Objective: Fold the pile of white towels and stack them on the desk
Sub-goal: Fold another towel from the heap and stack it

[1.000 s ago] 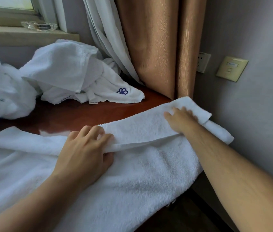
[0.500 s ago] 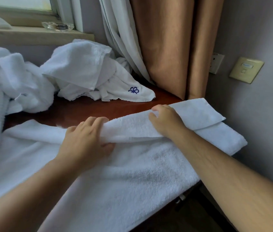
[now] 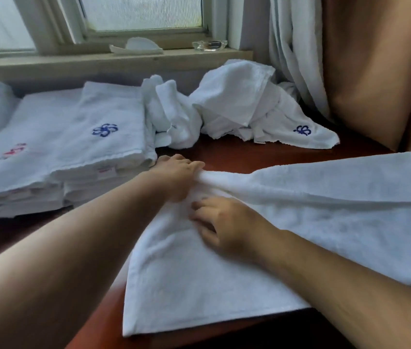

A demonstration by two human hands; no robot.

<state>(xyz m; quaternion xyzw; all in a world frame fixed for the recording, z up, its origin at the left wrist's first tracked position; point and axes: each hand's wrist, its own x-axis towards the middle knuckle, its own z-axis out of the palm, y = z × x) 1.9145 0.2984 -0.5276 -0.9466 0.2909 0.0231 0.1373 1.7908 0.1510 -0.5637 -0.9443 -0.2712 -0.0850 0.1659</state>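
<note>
Dishes stand on the window sill [image 3: 48,62], far beyond your fingertips. The white dish [image 3: 136,46] is on the left, its contents too blurred to tell. To its right is a glass dish [image 3: 209,45] with a dark patch inside that cannot be made out.

On the desk [image 3: 237,159], just left of your left fingers, sits a stack of folded towels [image 3: 86,137]. It lies flat, with blue and red stitched marks on top. Your left hand [image 3: 178,177] has its fingers curled round the bunched edge of the towel [image 3: 325,212] and clamped on it. Just nearer you, your right hand [image 3: 224,225] lies on the same towel with fingers bent and tips on the cloth; whether they pinch a fold cannot be told. The towel spreads from both hands toward you and away to the right, where it reaches the desk's front edge.

Beyond your fingers, toward the window [image 3: 144,13], a heap of loose towels [image 3: 234,107] lies crumpled on the red-brown wood, apart from the towel you hold. Right of the heap hang a white curtain [image 3: 292,46] and then a tan curtain [image 3: 375,71].
</note>
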